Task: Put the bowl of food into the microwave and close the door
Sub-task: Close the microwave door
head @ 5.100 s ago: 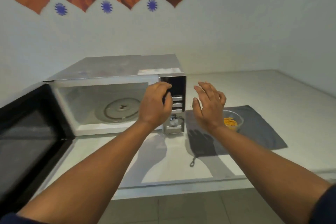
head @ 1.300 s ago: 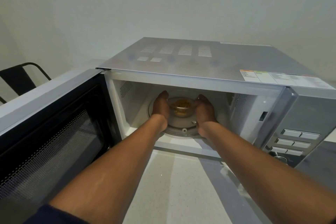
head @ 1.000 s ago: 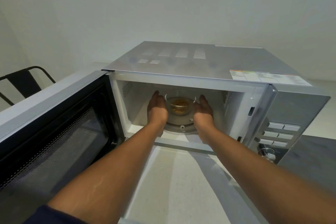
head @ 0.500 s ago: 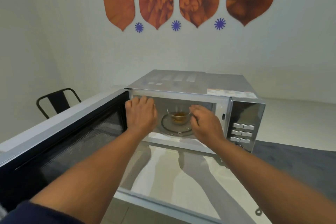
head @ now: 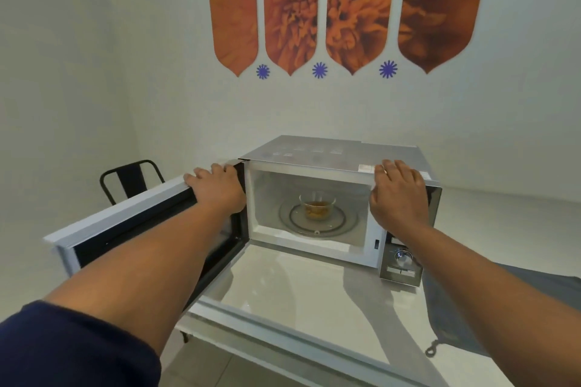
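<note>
Changes since half a second ago: both our hands have left the mouth of the oven cavity. Our left hand (head: 217,187) now lies on the top edge of the door (head: 132,223), near the hinge, fingers curled over that edge. Our right hand (head: 397,198) now rests at the upper right front corner of the microwave (head: 333,155), fingers spread flat on the casing, palm hanging before the control panel (head: 401,264). The view has pulled back and more of the wall shows.

Item, bowl (head: 317,206): clear glass, round, holding yellow-orange food; it stands free of both hands at the centre of the turntable (head: 317,223), a round glass plate, inside the cavity.

Item, microwave: boxy, brushed silver metal top with vent slots and a label; white smooth cavity walls. Door swung wide to the left, white frame, dark window.

Item, control panel: silver, one round dial, flat rectangular buttons.

Item, counter (head: 308,302): white, glossy. Grey cloth (head: 503,302) lies flat at the right.

Item, wall decor (head: 342,6): four orange pointed panels, three blue rosettes beneath.

Item, chair (head: 130,179): black metal, behind the door.
</note>
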`<action>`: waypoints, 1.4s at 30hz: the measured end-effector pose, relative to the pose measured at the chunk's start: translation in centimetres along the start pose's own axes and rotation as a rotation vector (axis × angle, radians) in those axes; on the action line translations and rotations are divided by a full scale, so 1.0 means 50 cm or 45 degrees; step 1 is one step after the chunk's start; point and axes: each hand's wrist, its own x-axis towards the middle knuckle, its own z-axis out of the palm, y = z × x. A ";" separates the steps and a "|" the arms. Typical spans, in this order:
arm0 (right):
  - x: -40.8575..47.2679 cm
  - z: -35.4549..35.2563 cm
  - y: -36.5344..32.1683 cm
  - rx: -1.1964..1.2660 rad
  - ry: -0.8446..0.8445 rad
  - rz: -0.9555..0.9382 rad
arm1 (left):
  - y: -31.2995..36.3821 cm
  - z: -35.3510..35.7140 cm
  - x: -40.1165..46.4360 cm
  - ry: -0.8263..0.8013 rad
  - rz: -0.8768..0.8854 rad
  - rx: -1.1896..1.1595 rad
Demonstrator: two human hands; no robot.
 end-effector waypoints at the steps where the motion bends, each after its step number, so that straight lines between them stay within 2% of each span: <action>1: -0.005 0.001 0.006 -0.018 -0.040 0.025 | -0.005 -0.006 -0.004 -0.020 0.011 0.006; 6: -0.011 -0.002 0.023 -0.031 -0.124 0.042 | -0.015 -0.035 -0.008 -0.044 0.096 0.006; 10: -0.004 -0.014 0.025 -0.026 -0.177 0.047 | -0.011 -0.074 -0.013 -0.147 0.209 0.075; 15: 0.001 -0.026 0.023 -0.004 -0.170 0.054 | 0.012 -0.130 -0.010 -0.348 0.282 0.076; 21: 0.002 -0.026 0.026 0.037 -0.155 0.063 | 0.049 -0.136 -0.021 -0.386 0.487 0.142; 26: 0.000 -0.025 0.027 0.043 -0.124 0.070 | 0.087 -0.113 -0.022 -0.288 0.490 -0.022; 31: 0.002 -0.021 0.032 0.088 -0.066 0.069 | 0.108 -0.091 -0.019 -0.357 0.373 -0.122; 35: 0.005 -0.030 0.032 0.139 -0.040 0.055 | 0.142 -0.080 -0.026 -0.210 0.630 -0.347; 38: 0.006 -0.034 0.041 0.236 -0.005 0.077 | 0.179 -0.076 -0.024 -0.188 0.841 -0.522; 42: 0.008 -0.021 0.058 0.427 0.034 0.117 | 0.230 -0.068 -0.024 -0.164 1.028 -0.559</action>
